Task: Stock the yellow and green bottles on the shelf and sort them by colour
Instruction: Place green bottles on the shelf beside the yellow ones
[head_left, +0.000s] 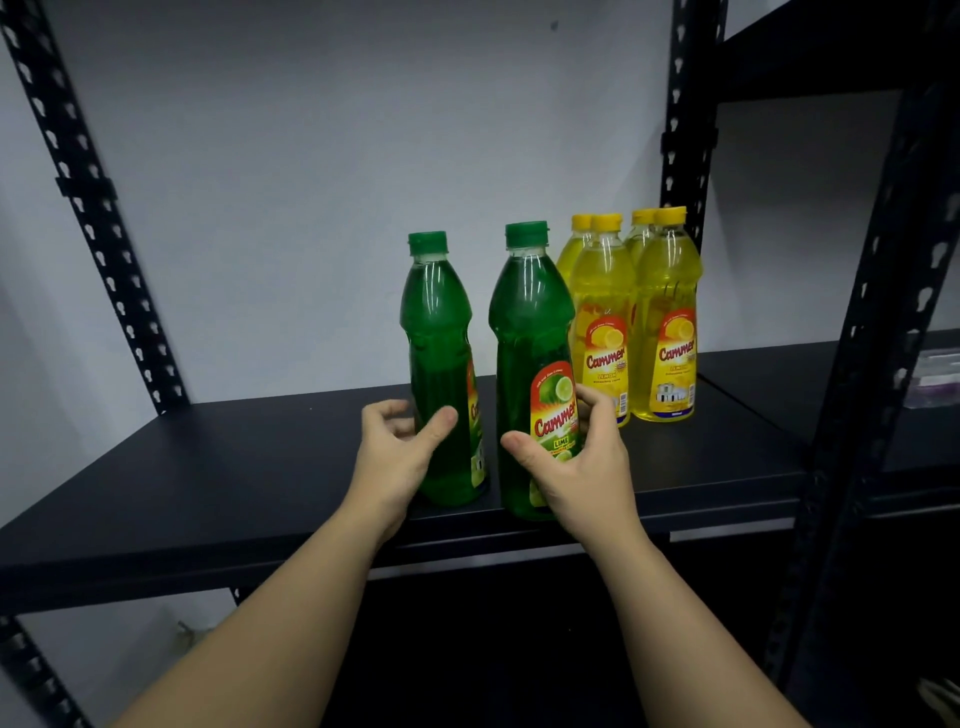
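Two green lime bottles with green caps stand upright near the front of the black shelf (234, 467). My left hand (397, 452) curls round the lower part of the left green bottle (439, 332), with the thumb across its front and the fingers at its left side. My right hand (576, 467) grips the right green bottle (527, 322) low down, the thumb on its left and the fingers round its right, partly covering the label. Several yellow lemon bottles (667, 312) stand in a tight group at the back right, just behind the right green bottle.
Black perforated uprights (88, 197) frame the shelf on both sides, with a pale wall behind. A second black rack (852, 364) adjoins on the right, with a dim object on its shelf at the far right.
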